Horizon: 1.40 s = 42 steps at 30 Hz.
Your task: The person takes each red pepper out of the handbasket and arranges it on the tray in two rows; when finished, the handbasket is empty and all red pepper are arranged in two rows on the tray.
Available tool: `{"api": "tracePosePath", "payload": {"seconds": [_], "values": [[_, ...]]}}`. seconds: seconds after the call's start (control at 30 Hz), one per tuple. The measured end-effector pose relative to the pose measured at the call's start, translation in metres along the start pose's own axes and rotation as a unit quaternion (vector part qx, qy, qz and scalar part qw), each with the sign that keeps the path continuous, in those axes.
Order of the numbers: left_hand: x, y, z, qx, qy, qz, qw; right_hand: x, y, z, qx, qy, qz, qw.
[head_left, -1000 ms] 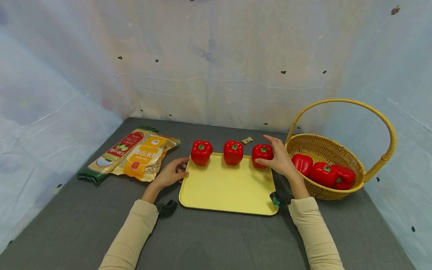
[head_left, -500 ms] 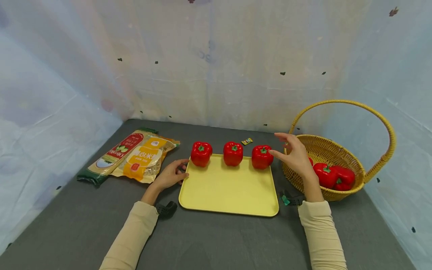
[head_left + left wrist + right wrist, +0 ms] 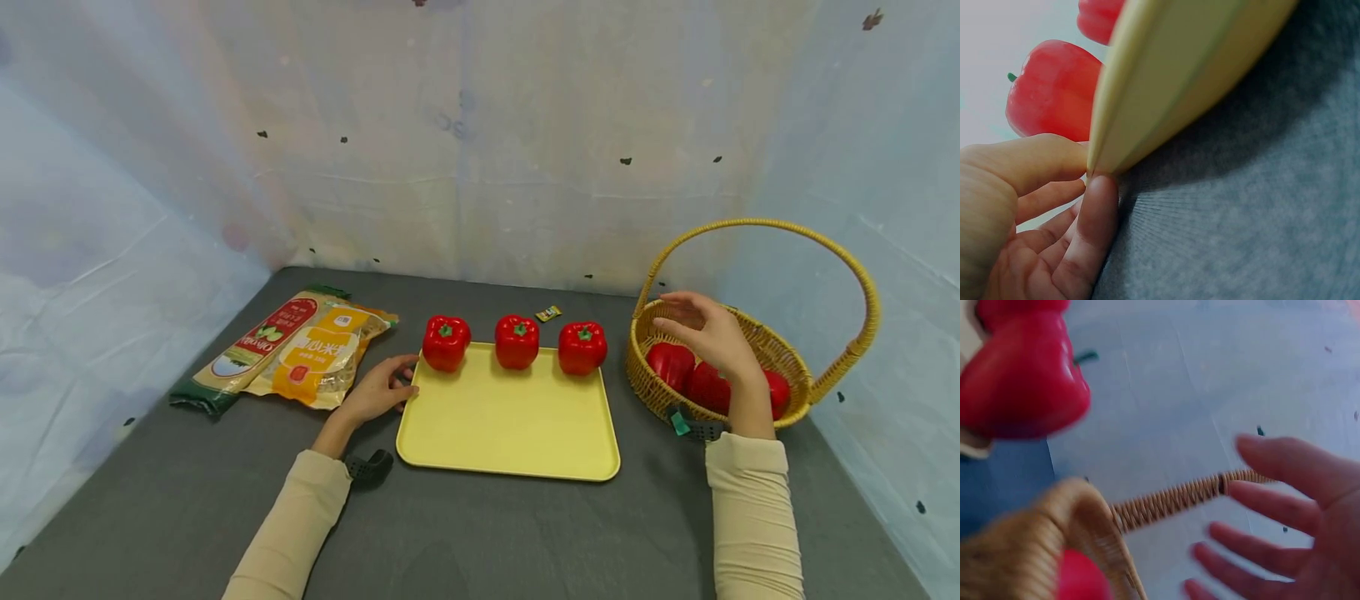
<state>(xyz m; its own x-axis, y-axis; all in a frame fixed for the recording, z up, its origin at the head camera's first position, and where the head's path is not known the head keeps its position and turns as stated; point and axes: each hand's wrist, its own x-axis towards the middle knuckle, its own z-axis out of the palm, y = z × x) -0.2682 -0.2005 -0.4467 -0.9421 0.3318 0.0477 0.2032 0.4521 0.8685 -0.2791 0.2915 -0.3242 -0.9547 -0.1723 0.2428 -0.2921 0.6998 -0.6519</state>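
Note:
My left hand (image 3: 377, 388) pinches the left rim of a yellow tray (image 3: 510, 425), thumb above and fingertips against its underside in the left wrist view. Along the tray's far edge stand three red bell peppers: a left one (image 3: 446, 342), a middle one (image 3: 517, 342) and a right one (image 3: 582, 347). Over a wicker basket (image 3: 647, 392) hovers my right hand (image 3: 712, 335), its fingers spread and holding nothing. Inside the basket lie more red bell peppers (image 3: 670, 365), partly hidden by that hand and wrist.
Two food packages, a green-ended one (image 3: 258, 343) and a yellow one (image 3: 318, 354), lie left of the tray. A small yellow packet (image 3: 548, 313) sits behind it. The basket's tall handle (image 3: 855, 267) arches up at the right, close to the sheeted wall.
My right hand has left the right-hand bell pepper on the tray and moved right, over the basket. My left hand has stayed at the tray's rim.

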Motion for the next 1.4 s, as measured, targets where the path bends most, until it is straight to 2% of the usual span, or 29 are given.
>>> {"api": "tracePosePath", "payload": {"seconds": [0.13, 0.23, 0.43, 0.6, 0.87, 1.1, 1.2, 1.4], "values": [[-0.001, 0.000, 0.000, 0.002, 0.000, 0.006, 1.0000, 0.005, 0.010, -0.013, -0.013, -0.102, 0.021, 0.994], [-0.002, -0.001, 0.000, 0.004, -0.001, 0.007, 1.0000, 0.009, 0.020, -0.018, -0.015, -0.144, 0.042, 0.989], [-0.003, -0.002, 0.002, 0.001, -0.002, 0.003, 1.0000, 0.016, 0.041, -0.022, -0.007, -0.155, 0.078, 0.985], [-0.004, 0.000, 0.002, 0.008, -0.001, 0.009, 0.9999, 0.020, 0.055, -0.019, -0.009, -0.143, 0.082, 0.986], [-0.011, 0.020, 0.001, -0.007, -0.007, 0.008, 0.9999, 0.021, 0.067, -0.012, -0.029, -0.153, 0.116, 0.981], [-0.004, 0.001, 0.001, 0.005, 0.001, 0.004, 1.0000, 0.023, 0.071, -0.011, -0.032, -0.177, 0.114, 0.977], [-0.002, -0.002, 0.001, 0.000, 0.001, 0.002, 1.0000, 0.023, 0.072, -0.010, -0.035, -0.201, 0.127, 0.971], [-0.001, -0.001, 0.001, -0.004, 0.003, 0.002, 1.0000, 0.023, 0.072, -0.012, -0.033, -0.265, 0.161, 0.950]]}}
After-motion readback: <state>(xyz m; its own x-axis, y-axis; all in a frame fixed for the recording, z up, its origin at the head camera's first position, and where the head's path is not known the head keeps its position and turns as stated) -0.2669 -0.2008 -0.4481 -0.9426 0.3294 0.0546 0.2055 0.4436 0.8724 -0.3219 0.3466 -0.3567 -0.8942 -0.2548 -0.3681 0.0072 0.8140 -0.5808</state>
